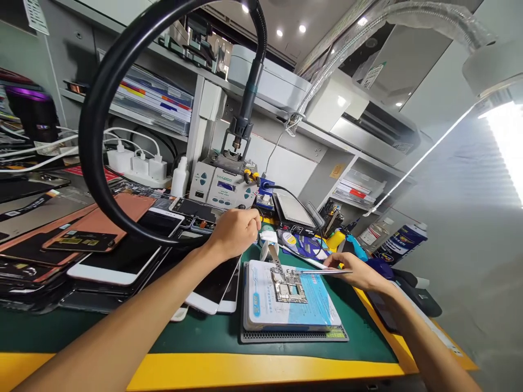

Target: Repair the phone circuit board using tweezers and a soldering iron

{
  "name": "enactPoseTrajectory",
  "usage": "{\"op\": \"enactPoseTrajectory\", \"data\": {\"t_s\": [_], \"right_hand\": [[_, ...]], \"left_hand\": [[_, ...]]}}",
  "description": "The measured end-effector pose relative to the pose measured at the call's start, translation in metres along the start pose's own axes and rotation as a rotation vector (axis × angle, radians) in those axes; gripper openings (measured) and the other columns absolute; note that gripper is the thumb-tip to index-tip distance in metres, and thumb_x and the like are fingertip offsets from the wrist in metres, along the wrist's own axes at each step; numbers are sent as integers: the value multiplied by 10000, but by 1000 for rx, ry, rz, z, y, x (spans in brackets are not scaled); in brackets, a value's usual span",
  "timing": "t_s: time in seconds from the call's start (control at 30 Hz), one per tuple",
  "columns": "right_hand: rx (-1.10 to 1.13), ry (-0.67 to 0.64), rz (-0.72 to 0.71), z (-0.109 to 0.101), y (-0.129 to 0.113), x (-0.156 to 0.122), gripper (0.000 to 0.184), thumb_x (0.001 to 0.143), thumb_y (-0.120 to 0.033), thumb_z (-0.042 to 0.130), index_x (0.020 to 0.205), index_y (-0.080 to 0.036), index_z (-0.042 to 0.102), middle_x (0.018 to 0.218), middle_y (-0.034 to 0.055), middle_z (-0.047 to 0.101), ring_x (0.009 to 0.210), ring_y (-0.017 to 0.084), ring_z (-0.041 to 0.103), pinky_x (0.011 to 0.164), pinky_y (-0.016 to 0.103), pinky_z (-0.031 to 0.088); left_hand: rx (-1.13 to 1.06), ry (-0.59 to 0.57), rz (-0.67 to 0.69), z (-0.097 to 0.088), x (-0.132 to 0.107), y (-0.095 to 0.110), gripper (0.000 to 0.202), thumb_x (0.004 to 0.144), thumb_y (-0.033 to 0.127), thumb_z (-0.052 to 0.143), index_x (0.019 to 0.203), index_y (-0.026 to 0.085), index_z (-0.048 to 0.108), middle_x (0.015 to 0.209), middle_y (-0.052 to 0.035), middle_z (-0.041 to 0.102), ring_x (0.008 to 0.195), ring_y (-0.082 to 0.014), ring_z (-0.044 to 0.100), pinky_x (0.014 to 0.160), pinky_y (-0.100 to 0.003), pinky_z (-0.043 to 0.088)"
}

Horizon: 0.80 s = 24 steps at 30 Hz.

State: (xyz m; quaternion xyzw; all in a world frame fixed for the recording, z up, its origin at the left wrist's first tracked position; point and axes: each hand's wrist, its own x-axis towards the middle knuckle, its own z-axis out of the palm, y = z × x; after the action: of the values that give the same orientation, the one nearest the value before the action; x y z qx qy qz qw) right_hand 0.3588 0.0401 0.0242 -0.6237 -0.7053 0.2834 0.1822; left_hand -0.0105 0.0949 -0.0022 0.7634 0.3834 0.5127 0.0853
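While the left hand (pixel 235 233) is resting in a curl beside a hot air station (pixel 223 188), the right hand (pixel 354 271) is pinching a long thin steel tool (pixel 322 271) and aiming it left, with its tip hanging just over a small phone circuit board (pixel 288 287). The two hands are well apart, and I cannot tell if the left one is gripping anything. The board is lying flat on a blue and white printed pad (pixel 322 307), with its long side running from left to right and slanting a little. It is silvery and lumpy, with jagged edges, and a narrow metal strip (pixel 274 262) is sticking up from its top left corner. The pad is sitting on a dark mesh mat (pixel 294 336), on a smooth green worktop (pixel 196 335) with a bright yellow front edge (pixel 204 373). A strip of open green room is showing between the mat and that edge. On the left, a pile of shiny phones (pixel 122 261) is crowding in close, and a bendy black arm (pixel 87 130) is curving high above them
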Motion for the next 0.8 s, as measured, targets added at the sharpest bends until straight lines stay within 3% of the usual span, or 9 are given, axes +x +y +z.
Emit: {"op": "enactPoseTrajectory", "data": {"t_s": [0.23,0.4,0.53,0.63,0.7,0.8], "right_hand": [[197,214,50,-23,-11,-36,511,785,-641,841,869,-149,731,659,3,637,538,128,503,500,262,400],[404,559,-5,-42,-11,-49,496,725,-602,909,890,-169,731,668,27,666,533,150,585,475,285,480],[572,751,-60,-52,-23,-71,361,788,-501,890,723,-248,641,555,-6,554,431,149,542,341,289,384],[694,774,-55,-31,-32,-95,446,798,-477,869,624,-284,506,514,-48,428,339,97,381,235,264,240],[795,774,0,-1,-34,-109,454,771,-476,877,632,-289,487,511,-64,392,329,80,351,217,220,266],[1091,836,184,48,-28,-119,453,614,-424,979,762,-244,590,533,-94,437,348,53,377,225,125,318]], "left_hand": [[-4,-18,-20,0,1,-2,296,994,123,607,702,142,656,648,26,674,592,-117,608,631,-254,502],[-9,-24,-13,0,0,-3,323,1029,211,625,716,140,661,645,30,660,576,-110,597,634,-257,517],[-4,-19,-6,1,0,-4,338,1029,213,618,701,141,655,611,36,637,544,-105,574,608,-250,500],[6,-11,-6,1,0,-5,310,996,134,595,692,146,657,607,30,646,541,-109,569,594,-247,472],[13,-5,-7,2,0,-4,299,943,60,552,683,156,665,582,29,641,516,-112,545,575,-247,438],[15,-4,-3,2,-1,-1,323,849,15,485,643,179,673,523,24,621,469,-119,500,544,-260,385]]}}
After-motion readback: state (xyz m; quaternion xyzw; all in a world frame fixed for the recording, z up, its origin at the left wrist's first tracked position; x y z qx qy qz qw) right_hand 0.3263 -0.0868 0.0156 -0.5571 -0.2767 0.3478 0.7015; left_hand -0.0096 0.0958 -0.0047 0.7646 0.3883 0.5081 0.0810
